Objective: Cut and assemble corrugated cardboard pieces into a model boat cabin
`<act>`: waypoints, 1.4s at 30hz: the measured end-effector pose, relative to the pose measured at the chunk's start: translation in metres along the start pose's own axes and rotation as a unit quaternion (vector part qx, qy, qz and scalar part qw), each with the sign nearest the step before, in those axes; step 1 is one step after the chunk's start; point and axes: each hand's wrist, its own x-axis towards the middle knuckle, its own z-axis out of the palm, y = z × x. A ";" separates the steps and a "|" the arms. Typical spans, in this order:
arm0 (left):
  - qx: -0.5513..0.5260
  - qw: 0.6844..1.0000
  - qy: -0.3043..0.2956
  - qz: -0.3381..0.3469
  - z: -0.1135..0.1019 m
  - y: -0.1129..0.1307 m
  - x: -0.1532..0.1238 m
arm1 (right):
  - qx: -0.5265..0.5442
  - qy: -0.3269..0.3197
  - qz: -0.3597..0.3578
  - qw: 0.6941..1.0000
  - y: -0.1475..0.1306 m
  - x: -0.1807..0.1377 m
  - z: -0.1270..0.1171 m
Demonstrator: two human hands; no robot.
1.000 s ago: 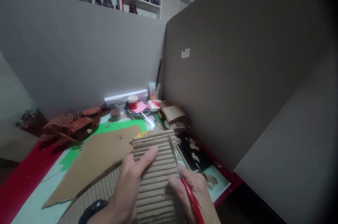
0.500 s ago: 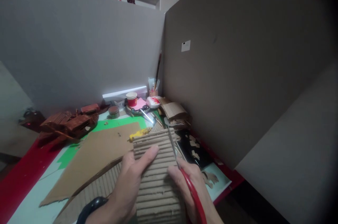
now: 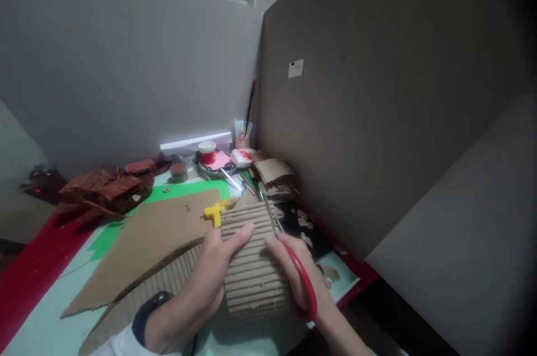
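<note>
My left hand (image 3: 210, 275) grips a ribbed piece of corrugated cardboard (image 3: 251, 263) from its left side, thumb lying across the ridges. My right hand (image 3: 293, 269) holds red-handled scissors (image 3: 289, 252). Their metal blades point away from me and run along the right edge of the piece, reaching past its far end. A dark watch sits on my left wrist. Under the piece lie a larger corrugated sheet (image 3: 168, 283) and a flat brown cardboard sheet (image 3: 155, 238).
A yellow tool (image 3: 215, 211) lies just beyond the held piece. Brown model parts (image 3: 104, 191) sit at the left, with a red cup (image 3: 207, 152), brushes in a holder (image 3: 242, 140) and cardboard scraps at the back. Grey partition boards (image 3: 377, 93) stand behind and to the right.
The scissors have advanced farther along the right edge of the corrugated piece. Both hands and the piece now sit higher and farther out, and the yellow tool has come into full view.
</note>
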 end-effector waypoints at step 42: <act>0.101 0.985 -0.140 -0.026 -0.028 0.043 -0.012 | 0.030 -0.002 0.054 0.998 0.008 -0.023 -0.031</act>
